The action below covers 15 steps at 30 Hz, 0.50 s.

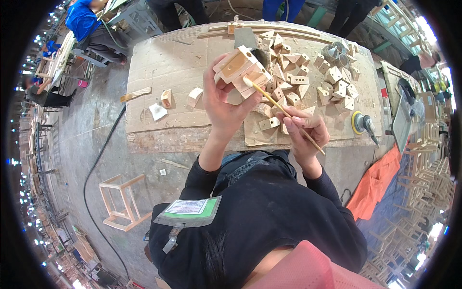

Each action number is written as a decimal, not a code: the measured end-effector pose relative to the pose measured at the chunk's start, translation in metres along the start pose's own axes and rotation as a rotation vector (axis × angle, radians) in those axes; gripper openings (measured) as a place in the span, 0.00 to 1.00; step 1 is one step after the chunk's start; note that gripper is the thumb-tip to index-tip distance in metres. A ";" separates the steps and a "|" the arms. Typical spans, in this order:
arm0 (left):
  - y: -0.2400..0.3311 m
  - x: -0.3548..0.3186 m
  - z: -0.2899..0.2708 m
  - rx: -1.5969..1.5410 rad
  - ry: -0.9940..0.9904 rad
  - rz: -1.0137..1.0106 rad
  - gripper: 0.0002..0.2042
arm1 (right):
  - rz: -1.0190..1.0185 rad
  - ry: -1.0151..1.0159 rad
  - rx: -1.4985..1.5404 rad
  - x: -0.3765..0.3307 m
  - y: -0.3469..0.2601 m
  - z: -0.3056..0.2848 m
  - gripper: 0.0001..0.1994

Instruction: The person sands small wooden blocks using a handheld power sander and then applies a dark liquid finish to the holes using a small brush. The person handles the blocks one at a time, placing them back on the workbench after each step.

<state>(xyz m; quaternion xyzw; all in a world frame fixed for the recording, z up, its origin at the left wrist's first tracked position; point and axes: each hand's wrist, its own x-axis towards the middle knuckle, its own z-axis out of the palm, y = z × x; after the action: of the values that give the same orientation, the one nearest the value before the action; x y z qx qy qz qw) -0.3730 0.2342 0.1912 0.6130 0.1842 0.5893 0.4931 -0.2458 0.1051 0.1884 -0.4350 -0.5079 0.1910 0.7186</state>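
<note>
My left hand (224, 108) is wrapped round a bunch of pale wooden corner blocks (242, 69), raised above the cardboard-covered table. In my right hand (305, 135) is a thin wooden stick (275, 102), pinched between the fingers. Its pale, rounded tip meets the face of the held blocks, or lies just in front of it. A dark round container (260, 56) is partly hidden behind the blocks. To the right spreads a heap of loose wedge-shaped blocks (301, 81), several with drilled holes. Single blocks (166, 98) lie left of my left hand.
On the table (178, 58) lie a flat wooden paddle (136, 94), a white scrap (158, 111), clear cups (340, 57) and a sander (364, 124) near the right edge. A small wooden frame (122, 202) and a black hose (86, 183) occupy the floor. People stand beyond the table.
</note>
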 end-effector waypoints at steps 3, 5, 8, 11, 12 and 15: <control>0.001 -0.001 -0.001 0.000 0.001 0.005 0.41 | 0.089 0.049 0.115 0.002 -0.005 0.000 0.08; 0.003 -0.001 -0.001 0.012 0.006 0.008 0.41 | 0.104 0.091 0.160 0.005 -0.006 -0.001 0.07; 0.009 -0.002 0.001 0.031 0.008 0.008 0.40 | 0.055 0.136 0.165 0.010 -0.002 -0.003 0.07; 0.010 -0.003 0.002 0.037 0.009 0.016 0.40 | 0.033 0.143 0.127 0.008 0.000 -0.001 0.07; 0.010 -0.003 0.001 0.040 0.010 0.020 0.40 | 0.035 0.122 0.100 0.007 -0.001 0.000 0.07; 0.010 -0.004 0.001 0.038 0.014 0.032 0.40 | 0.031 0.065 0.045 0.003 -0.003 0.001 0.07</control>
<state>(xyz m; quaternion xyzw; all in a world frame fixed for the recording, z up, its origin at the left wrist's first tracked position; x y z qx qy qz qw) -0.3769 0.2263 0.1971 0.6211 0.1889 0.5976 0.4705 -0.2457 0.1056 0.1929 -0.4323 -0.4730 0.1991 0.7415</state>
